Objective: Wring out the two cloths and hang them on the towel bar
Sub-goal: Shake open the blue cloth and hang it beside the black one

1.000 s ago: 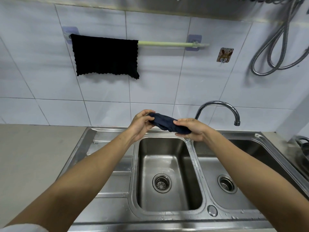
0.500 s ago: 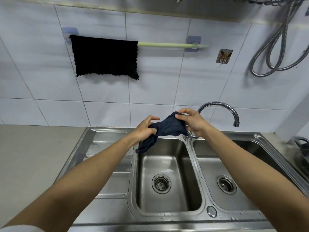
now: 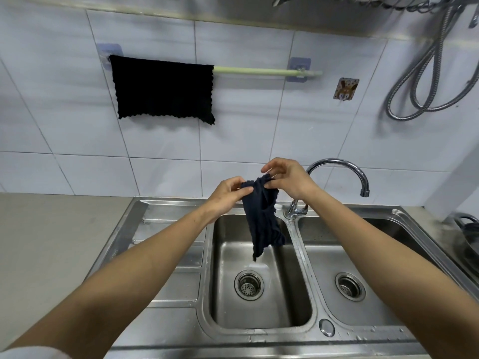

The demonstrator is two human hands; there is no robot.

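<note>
A dark navy cloth [image 3: 263,221] hangs crumpled over the left sink basin. Its top edge is pinched by both hands. My left hand [image 3: 226,195] grips the upper left corner with thumb and fingers. My right hand [image 3: 287,178] pinches the upper right part, with its other fingers spread. A black cloth [image 3: 163,90] hangs flat over the left half of the pale green towel bar [image 3: 264,71] on the tiled wall. The right half of the bar is bare.
A steel double sink [image 3: 295,255] lies below, with a drainboard [image 3: 166,255] on the left and a curved faucet [image 3: 342,169] between the basins. A grey counter [image 3: 51,242] is at left. A metal hose [image 3: 425,84] and a small wall hook [image 3: 346,88] are at right.
The cloth was twisted into a tight roll between both hands; it has been untwisted and now hangs down loosely from the fingertips, with both hands raised slightly.
</note>
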